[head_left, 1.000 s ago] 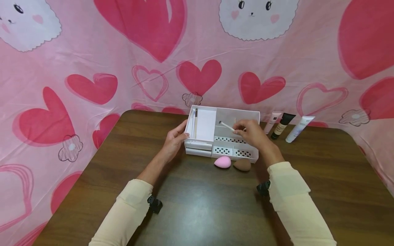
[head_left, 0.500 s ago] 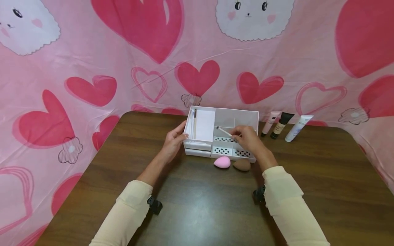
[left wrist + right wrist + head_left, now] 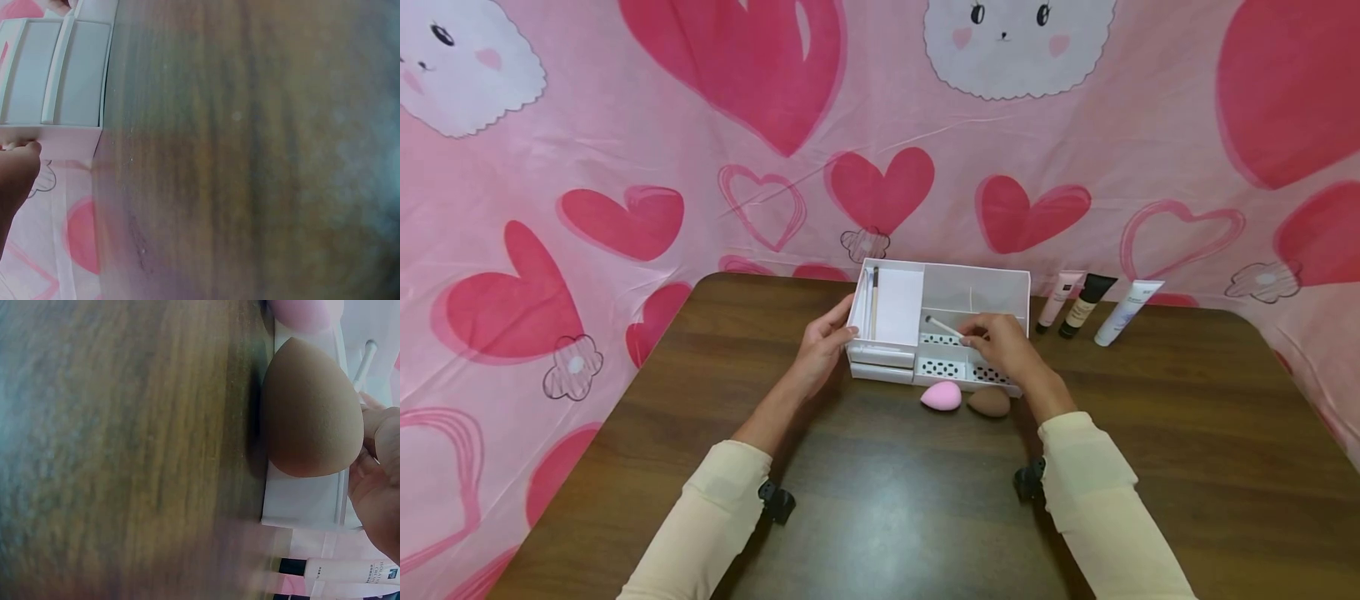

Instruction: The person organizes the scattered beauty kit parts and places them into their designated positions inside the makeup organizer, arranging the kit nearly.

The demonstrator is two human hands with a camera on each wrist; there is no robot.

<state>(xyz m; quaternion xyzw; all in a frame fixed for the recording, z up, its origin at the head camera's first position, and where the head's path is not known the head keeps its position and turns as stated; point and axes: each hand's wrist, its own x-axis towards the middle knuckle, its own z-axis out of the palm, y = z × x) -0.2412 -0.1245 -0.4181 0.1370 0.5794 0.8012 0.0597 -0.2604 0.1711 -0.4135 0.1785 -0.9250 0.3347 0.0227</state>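
While the left hand (image 3: 825,340) rests against the left end of the one white organizer (image 3: 940,287), fingers curled lightly on its wall, the right hand (image 3: 1000,340) hovers over the middle compartments, pinching a thin white-handled brush (image 3: 944,327) that slants up to the left with its tip over the tray. One organizer stands on the brown bench (image 3: 887,500), with two shallow drawers at its left front and dotted panels along the front. One more brush (image 3: 874,292) lies in its far-left slot, beside a white pad. Two sponges sit on the bench just in front of the organizer: one pink sponge (image 3: 942,396) and one brown sponge (image 3: 989,402), side by side. Three tubes (image 3: 1093,304) lie in a row to the right of the organizer, well apart from the hands: a pink one, a beige one with a black cap, and a white one. Their printed labels are too small to read.
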